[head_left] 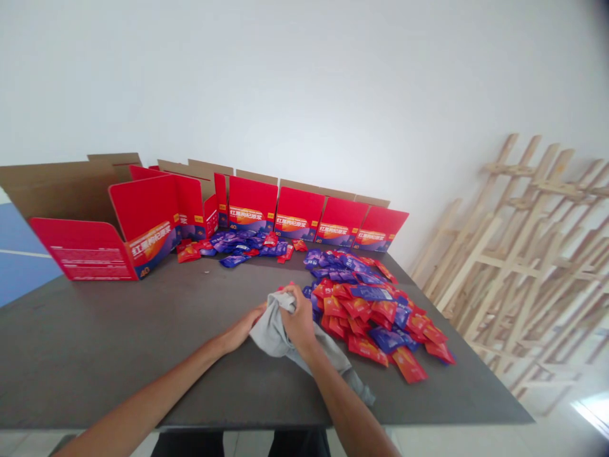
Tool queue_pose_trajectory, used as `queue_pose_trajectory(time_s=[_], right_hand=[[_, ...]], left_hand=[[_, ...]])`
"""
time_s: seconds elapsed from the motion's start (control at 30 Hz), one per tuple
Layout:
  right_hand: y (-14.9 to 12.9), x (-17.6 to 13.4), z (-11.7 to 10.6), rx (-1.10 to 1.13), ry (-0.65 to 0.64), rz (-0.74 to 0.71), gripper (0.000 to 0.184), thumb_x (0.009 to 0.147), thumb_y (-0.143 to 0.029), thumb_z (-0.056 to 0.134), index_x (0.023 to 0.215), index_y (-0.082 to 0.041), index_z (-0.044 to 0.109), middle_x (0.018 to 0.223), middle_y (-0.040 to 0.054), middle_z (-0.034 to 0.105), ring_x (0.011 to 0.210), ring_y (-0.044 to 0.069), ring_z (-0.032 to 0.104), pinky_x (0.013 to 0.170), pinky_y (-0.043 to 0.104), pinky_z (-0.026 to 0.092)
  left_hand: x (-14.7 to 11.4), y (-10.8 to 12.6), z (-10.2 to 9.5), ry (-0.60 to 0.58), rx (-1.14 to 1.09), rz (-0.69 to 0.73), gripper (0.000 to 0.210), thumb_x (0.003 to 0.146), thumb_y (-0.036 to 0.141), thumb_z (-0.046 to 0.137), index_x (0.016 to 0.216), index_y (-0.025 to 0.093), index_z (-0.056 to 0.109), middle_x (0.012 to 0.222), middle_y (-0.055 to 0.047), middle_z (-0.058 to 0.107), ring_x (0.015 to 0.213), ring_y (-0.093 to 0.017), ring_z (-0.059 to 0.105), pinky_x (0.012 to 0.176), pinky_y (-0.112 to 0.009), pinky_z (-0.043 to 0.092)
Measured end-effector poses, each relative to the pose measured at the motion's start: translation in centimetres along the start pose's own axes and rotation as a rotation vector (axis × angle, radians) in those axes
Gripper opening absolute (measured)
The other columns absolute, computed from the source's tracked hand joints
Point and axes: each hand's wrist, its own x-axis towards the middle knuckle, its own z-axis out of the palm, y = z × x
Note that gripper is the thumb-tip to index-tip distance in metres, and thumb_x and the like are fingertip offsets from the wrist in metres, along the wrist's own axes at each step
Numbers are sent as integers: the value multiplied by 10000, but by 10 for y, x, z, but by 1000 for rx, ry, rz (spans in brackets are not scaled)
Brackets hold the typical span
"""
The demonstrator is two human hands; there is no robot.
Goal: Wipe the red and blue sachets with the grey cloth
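At the left of the frame a large open red box [85, 251] stands on the dark table [200, 381], and a row of red boxes [301, 206] runs along the back toward the right, with a smaller heap of sachets [238, 241] before it. At centre, the left hand [242, 328] meets the edge of a gray cloth [273, 333]; its fingertips are hidden, so I cannot tell how tightly it grips. The right hand [299, 317] is closed on the bunched top of the cloth, whose loose end trails under the right forearm toward the lower middle. Right of centre spreads a bigger pile of sachets [361, 311], close beside that hand. A sideways swing of the right hand could knock loose sachets out of the pile, and a sharp pull could drag the trailing end against its near edge.
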Motion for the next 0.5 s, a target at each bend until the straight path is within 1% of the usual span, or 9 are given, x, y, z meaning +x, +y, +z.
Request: queue_pose_trajectory(time_s=[0.07, 0.13, 0.17, 0.23, 0.3, 0.33, 0.4, 0.47, 0.5], right_hand=[[1, 3, -4, 5, 116, 41, 218, 758, -145, 484, 945, -213, 572, 867, 9, 653, 785, 163, 616, 728, 253, 467], [1, 4, -5, 10, 105, 37, 206, 763, -152, 488, 940, -212, 574, 857, 6, 654, 778, 162, 616, 726, 252, 466], [0, 3, -5, 14, 54, 16, 209, 757, -148, 493, 935, -213, 581, 850, 3, 657, 776, 162, 619, 726, 251, 465], [-2, 0, -2, 29, -108, -52, 218, 742, -139, 508, 925, -216, 598, 833, -5, 662, 765, 161, 624, 721, 248, 464], [-5, -4, 2, 49, -256, -119, 219, 735, -136, 523, 917, -218, 612, 832, -10, 664, 762, 159, 627, 722, 246, 464], [-7, -5, 4, 60, -286, -133, 214, 738, -136, 525, 915, -217, 613, 836, -11, 664, 762, 158, 627, 724, 246, 463], [-8, -6, 5, 83, -242, -111, 208, 746, -140, 519, 921, -214, 604, 851, -7, 664, 775, 159, 624, 734, 250, 463], [-8, -4, 5, 108, -96, -41, 197, 759, -149, 504, 929, -211, 583, 855, -4, 652, 779, 159, 611, 733, 251, 461], [-7, -2, 4, 123, -22, -2, 187, 765, -158, 499, 930, -210, 570, 849, -4, 641, 774, 158, 601, 728, 251, 458]], left_hand=[[-5, 5, 2, -65, 130, 2, 330, 863, 398, 543, 1063, 222, 737, 729, -13, 705, 800, -257, 621, 848, -375, 462], [-7, 6, 0, -63, 206, 32, 334, 886, 398, 515, 1081, 235, 733, 783, -19, 720, 847, -257, 627, 897, -379, 452], [-7, 6, -1, -35, 224, 53, 335, 891, 399, 505, 1071, 234, 735, 846, -28, 732, 910, -261, 630, 941, -382, 435], [-4, 4, -5, 58, 222, 75, 326, 875, 408, 517, 1020, 220, 741, 959, -48, 740, 1034, -272, 618, 1003, -382, 402], [0, 2, -6, 175, 163, 47, 315, 838, 422, 559, 979, 200, 734, 969, -56, 740, 1039, -278, 626, 974, -380, 427], [2, 2, -7, 227, 112, 25, 316, 821, 426, 582, 980, 192, 724, 954, -54, 740, 1004, -274, 640, 939, -376, 450], [4, 3, -6, 321, -19, -16, 338, 792, 420, 618, 1024, 185, 689, 925, -42, 735, 906, -251, 664, 861, -359, 485], [5, 6, -5, 391, -150, -50, 370, 773, 381, 633, 1091, 191, 641, 893, -24, 726, 810, -220, 671, 784, -336, 505], [4, 7, -4, 399, -200, -67, 390, 766, 357, 628, 1121, 196, 618, 862, -15, 719, 759, -208, 667, 743, -325, 510]])
